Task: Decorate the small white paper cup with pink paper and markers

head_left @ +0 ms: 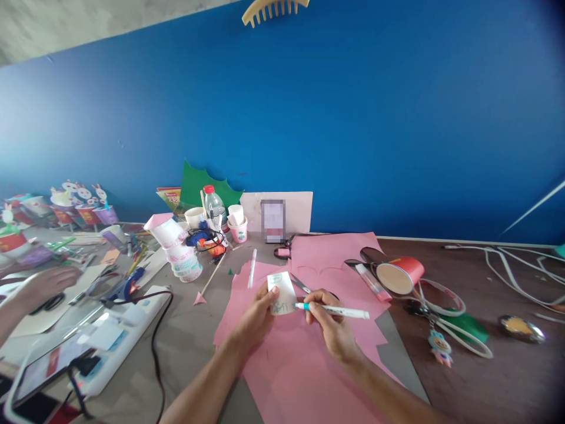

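My left hand (261, 311) pinches a small white piece of paper (282, 287) by its left side, thumb on top. Green marks show on the paper's face. In my right hand (333, 330) is a white marker pen (348, 311) with a teal tip end, which points at the paper's lower right edge; whether it touches, I cannot tell. Large pink paper sheets (304, 371) lie beneath both hands. Just behind the right hand a pair of scissors (301, 284) rests on the pink paper, its handles partly covered. Another white pen (252, 268) lies to the left.
A stack of decorated paper cups (180, 253) leans left of the pink paper, near a plastic bottle (215, 206). At right are a tipped red cup (401, 275), a glue tube (373, 282) and white cables (463, 335). Another person's hand (50, 285) is at far left.
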`<state>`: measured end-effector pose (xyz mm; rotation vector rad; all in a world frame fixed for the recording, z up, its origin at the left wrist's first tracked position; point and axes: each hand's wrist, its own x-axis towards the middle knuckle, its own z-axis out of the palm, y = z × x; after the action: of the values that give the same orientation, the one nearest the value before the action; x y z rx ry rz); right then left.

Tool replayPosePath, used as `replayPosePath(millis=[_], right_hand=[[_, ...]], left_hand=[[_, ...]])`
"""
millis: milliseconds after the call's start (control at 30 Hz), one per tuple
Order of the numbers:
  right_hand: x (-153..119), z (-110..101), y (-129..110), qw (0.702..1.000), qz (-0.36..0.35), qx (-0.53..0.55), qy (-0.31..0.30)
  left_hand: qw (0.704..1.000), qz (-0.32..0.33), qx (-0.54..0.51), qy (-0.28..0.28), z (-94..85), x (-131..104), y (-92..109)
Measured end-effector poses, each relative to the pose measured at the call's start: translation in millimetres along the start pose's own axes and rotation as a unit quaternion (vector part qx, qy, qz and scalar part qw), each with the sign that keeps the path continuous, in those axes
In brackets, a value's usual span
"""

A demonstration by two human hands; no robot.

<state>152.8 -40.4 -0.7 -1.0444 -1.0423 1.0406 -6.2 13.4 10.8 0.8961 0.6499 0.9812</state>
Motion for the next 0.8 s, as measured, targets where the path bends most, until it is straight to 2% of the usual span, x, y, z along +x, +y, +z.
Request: replayPosePath(millis=[800], right_hand=[[-1.8, 1.7, -3.8, 0.999, -0.009, -0.039, -0.004]], left_hand=[[1.000, 0.001, 0.009, -0.001, -2.7, -0.6, -1.7]])
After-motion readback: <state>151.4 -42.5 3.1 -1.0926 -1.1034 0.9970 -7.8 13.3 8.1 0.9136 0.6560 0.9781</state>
